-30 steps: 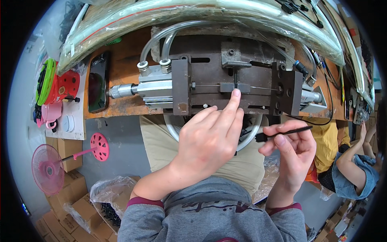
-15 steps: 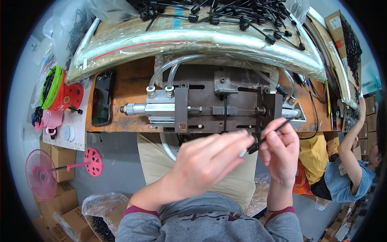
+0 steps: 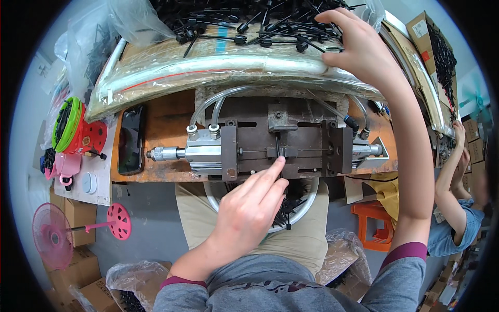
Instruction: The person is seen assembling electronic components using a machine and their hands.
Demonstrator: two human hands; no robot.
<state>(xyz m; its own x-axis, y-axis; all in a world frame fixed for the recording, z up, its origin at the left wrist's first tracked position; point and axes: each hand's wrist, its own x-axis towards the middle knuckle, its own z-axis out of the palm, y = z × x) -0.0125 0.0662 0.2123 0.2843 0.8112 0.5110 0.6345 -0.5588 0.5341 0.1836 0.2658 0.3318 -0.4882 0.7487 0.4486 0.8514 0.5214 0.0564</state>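
My left hand (image 3: 243, 208) stretches its index finger to the small centre block (image 3: 291, 152) of the metal fixture. Its fingertip touches the near end of a thin black rod-like piece (image 3: 277, 139) lying across that block; the other fingers are loosely bent. Up at the right, my right hand (image 3: 358, 49) reaches over the heap of black plastic pieces (image 3: 267, 31) with thin stems and thick heads. Thumb and fingers are apart, nothing visibly gripped. Facing cylinders, a left one (image 3: 204, 156) and a right one (image 3: 364, 151), flank the block.
A phone (image 3: 131, 139) lies left on the wooden bench (image 3: 161, 130). Clear air hoses (image 3: 228, 92) arch behind the fixture. Beyond stands a pink fan (image 3: 53, 235). Black pieces (image 3: 288, 213) gather below the bench edge. A co-worker (image 3: 457, 218) sits at the far right, beyond an orange stool (image 3: 374, 226).
My right hand has left the fixture's front, where it pinched a black piece, and moved up to the heap. My left hand has shifted from beside it onto the fixture's centre block.
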